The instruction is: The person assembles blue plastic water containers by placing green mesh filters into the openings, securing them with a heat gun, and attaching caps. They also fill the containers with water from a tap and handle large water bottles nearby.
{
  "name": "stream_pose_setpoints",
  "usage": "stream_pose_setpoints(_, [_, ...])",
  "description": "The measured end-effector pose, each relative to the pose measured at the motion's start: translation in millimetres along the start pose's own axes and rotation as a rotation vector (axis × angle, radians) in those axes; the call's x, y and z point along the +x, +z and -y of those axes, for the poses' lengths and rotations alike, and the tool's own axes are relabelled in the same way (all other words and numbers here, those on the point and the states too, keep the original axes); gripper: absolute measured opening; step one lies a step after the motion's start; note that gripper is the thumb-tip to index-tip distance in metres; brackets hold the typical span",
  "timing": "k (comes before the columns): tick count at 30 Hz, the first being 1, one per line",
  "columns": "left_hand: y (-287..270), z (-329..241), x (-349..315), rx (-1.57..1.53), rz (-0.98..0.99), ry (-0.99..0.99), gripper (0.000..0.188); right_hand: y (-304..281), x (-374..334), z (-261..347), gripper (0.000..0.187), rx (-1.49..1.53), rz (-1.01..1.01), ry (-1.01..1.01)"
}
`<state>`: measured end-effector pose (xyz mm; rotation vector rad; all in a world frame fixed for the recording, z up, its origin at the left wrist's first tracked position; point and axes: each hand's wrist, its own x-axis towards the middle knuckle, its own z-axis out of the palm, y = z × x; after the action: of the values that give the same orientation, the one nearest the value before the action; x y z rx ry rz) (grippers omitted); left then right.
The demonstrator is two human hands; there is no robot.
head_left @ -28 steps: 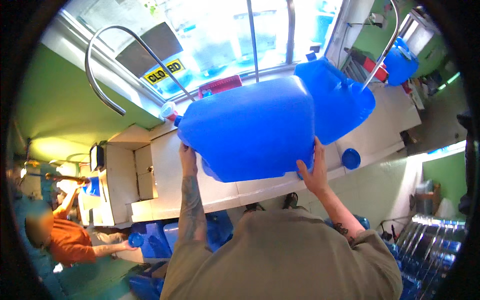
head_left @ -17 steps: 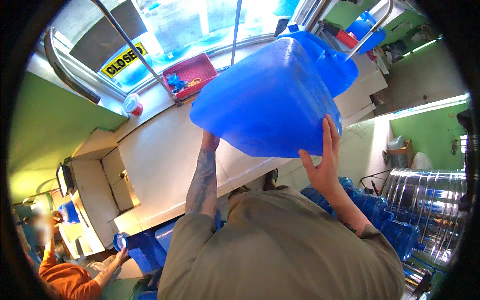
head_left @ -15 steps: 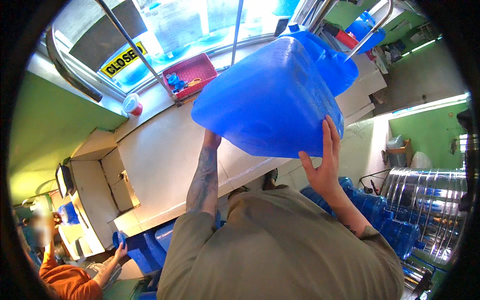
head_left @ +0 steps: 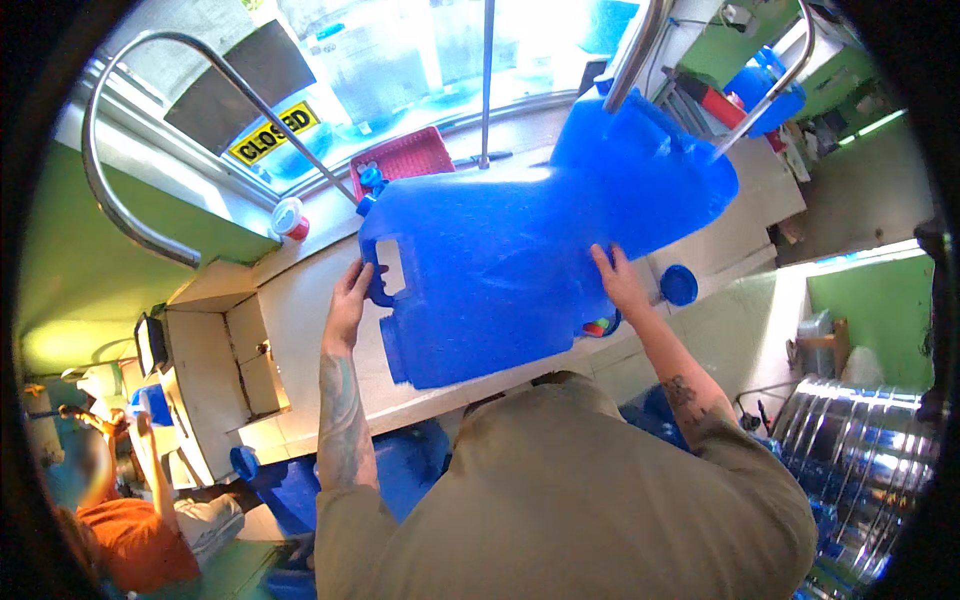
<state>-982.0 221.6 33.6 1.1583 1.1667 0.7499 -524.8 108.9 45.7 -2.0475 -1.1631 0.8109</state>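
A blue jug [head_left: 490,270] lies on its side over the counter [head_left: 300,325], its neck pointing left; whether the counter bears its weight is unclear. The left hand [head_left: 345,308] is curled round the handle loop, the natural hold at that end. The right hand [head_left: 624,285] lies at the base end, where there is no handle to hook, so it likely serves to brace and level; some fingers are hidden, and I cannot tell whether it clasps or merely presses. Holding both ends seems to suit so bulky a shape. A second jug [head_left: 655,165] sits beyond the right hand, overlapping the first in view. A blue disc [head_left: 679,285] lies right of that hand. The red basket [head_left: 412,152] and tub [head_left: 290,218] stand along the window side, probably to leave the counter's front for larger things.
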Motion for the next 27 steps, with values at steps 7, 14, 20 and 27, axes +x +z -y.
stream_pose_setpoints(7, [143, -115, -22, -0.313, -0.024, 0.187, 0.074, 90, 173, -52, 0.081, -0.322, 0.661, -0.241])
stream_pose_setpoints(14, [238, -135, 45, -0.117, -0.346, 0.273, 0.068, 189, 293, -28, 0.056, -0.756, 0.472, -0.446])
stream_pose_setpoints(20, [255, -139, 59, -0.189, -0.415, 0.279, 0.065, 170, 309, 8, 0.051, -0.810, 0.733, -0.319])
stream_pose_setpoints(27, [227, -109, 78, -0.088, -0.222, 0.387, 0.068, 122, 266, 2, 0.037, 0.200, 0.319, -0.337])
